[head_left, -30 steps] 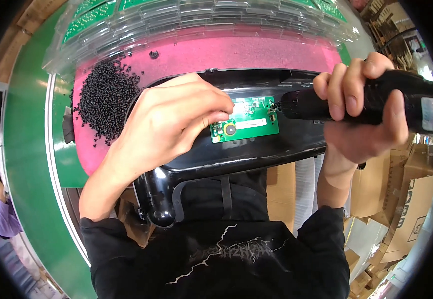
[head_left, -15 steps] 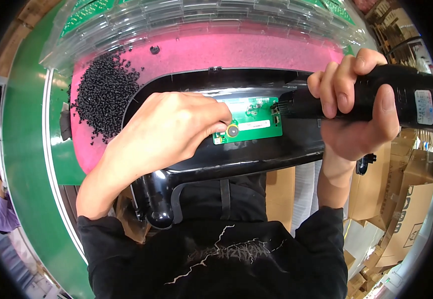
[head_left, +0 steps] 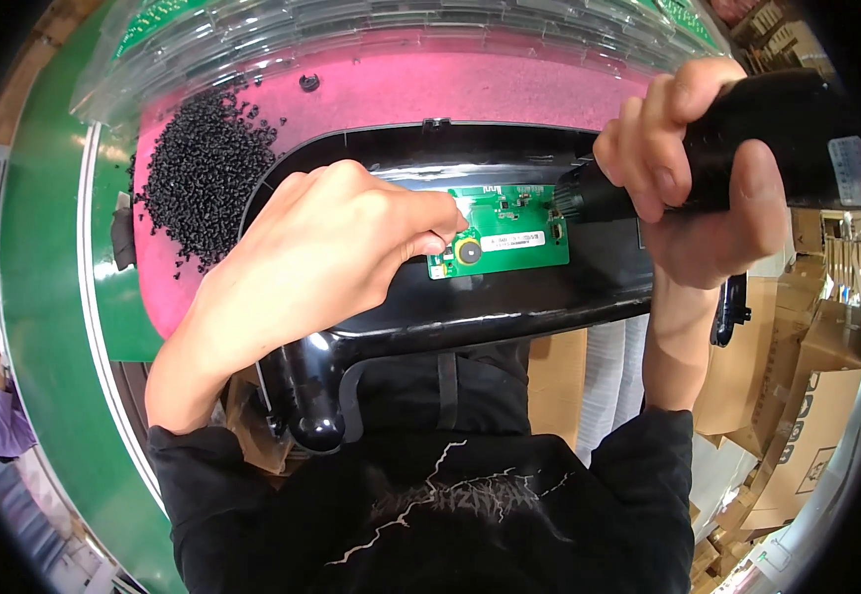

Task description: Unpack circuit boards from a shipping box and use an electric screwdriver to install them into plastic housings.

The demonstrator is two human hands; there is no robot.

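A green circuit board [head_left: 514,259] with a white label strip and a round yellow-rimmed part lies inside a glossy black plastic shell [head_left: 381,302]. My left hand [head_left: 336,233] is closed in a pinch at the board's left edge, thumb and forefinger touching it; whatever is between the fingertips is hidden. In my right hand [head_left: 693,178] is a thick black electric screwdriver [head_left: 777,148], gripped with the fingers wrapped over it. Its ribbed, tapered nose points left and comes up against the board's right edge. The tool's very tip is too small to make out.
A heap of small black screws [head_left: 198,183] lies on the pink mat [head_left: 381,94], left of the shell. Stacked clear plastic trays [head_left: 381,30] stand behind. Cardboard boxes [head_left: 807,436] are at the right. Another person's purple sleeve [head_left: 6,421] shows at far left.
The view has shifted slightly. My right hand and the screwdriver are a little higher, the tool's rear end raised. My left hand keeps its pinch at the board's left edge.
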